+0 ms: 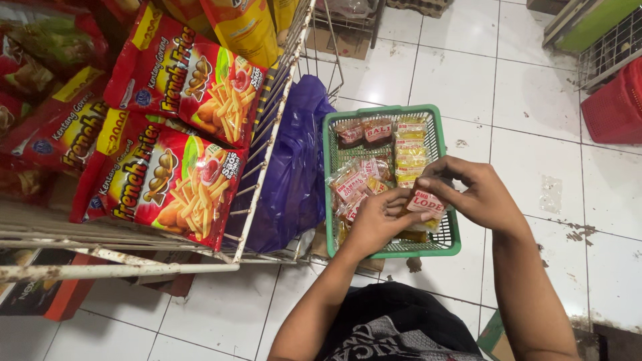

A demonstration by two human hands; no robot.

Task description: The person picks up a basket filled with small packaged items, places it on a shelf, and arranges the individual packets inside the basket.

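A small clear packet with a red and white label (425, 202) is held just right of the middle of the frame, over the near right part of a green plastic basket (452, 242). It is pinched from both sides: the fingers of the left hand (376, 224) are closed on its left edge from below, and the fingers of the right hand (471, 190) are curled over its top and right edge, so both hands are grasping the same packet. The packet is judged to be light and soft, with a thin, crinkly and somewhat slippery film wrap; its contents cannot be made out, so a gentle pinch at the sealed edges or corners is judged safer than a squeeze across the middle. Beneath and behind it, more small packets (361, 182) of the same kind are heaped in the left half of the basket, and a column of yellow-labelled packets (410, 150) is lined up along the middle towards the far rim. The basket stands on a white tiled floor (468, 80), which is stained in places. Just left of the basket, a crumpled blue plastic bag (294, 167) is pressed against a white wire rack (267, 144). In the upper left of the frame, the rack is filled with large red snack bags showing fries (177, 77). At the right edge, part of a red basket (615, 107) is seen.
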